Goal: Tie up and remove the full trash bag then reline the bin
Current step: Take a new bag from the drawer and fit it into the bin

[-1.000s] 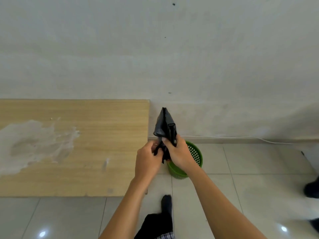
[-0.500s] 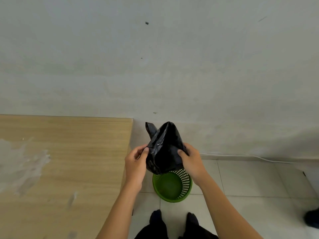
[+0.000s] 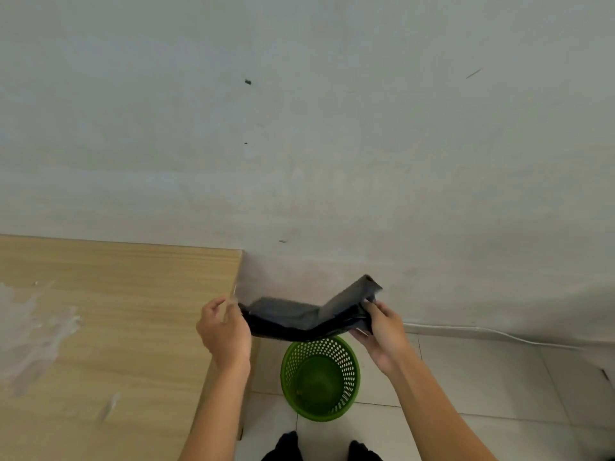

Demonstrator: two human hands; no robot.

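A wooden table (image 3: 116, 327) is filling the left of the view, its right edge running beside the green bin (image 3: 320, 377), which is standing unlined on the tiled floor (image 3: 482, 387) near the wall. Above the bin, a fresh black bag (image 3: 306, 316) is being stretched wide; half a second ago it was hanging bunched and upright, so the mouth is being opened and relining looks under way. Its long axis is now lying roughly left to right, the right end kicking upward toward the wall. The left hand (image 3: 224, 331) is pinching the bag's left edge just off the table's right edge, and the right hand (image 3: 382, 329) is gripping the right end.
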